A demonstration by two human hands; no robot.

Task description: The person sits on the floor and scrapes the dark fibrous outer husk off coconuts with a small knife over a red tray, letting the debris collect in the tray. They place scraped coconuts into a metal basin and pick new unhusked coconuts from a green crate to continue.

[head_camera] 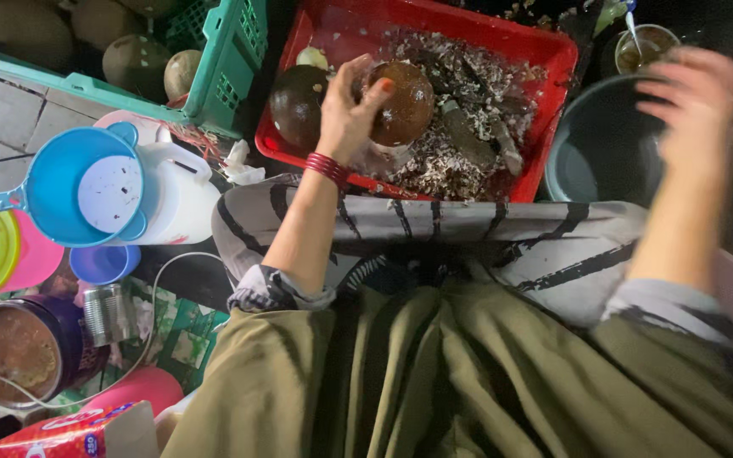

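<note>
We hold a round, brown, smooth-skinned palm fruit (pixel 402 103) in our left hand (pixel 348 114), fingers curled over its left side, above the red plastic tray (pixel 434 25). We judge the step to be husking or peeling: the tray is littered with pale, flaky shavings (pixel 451 161). A second, darker fruit (pixel 297 103) sits at 9 o'clock of the held one, touching the tray wall. Our right hand (pixel 696 93) is motion-blurred over the dark round bucket (pixel 604 144) at 3 o'clock; we cannot tell its finger state. The next move likely calls for a firm grip and rotation. A green slatted crate (pixel 222 68) of more fruit stands at 10 o'clock.
</note>
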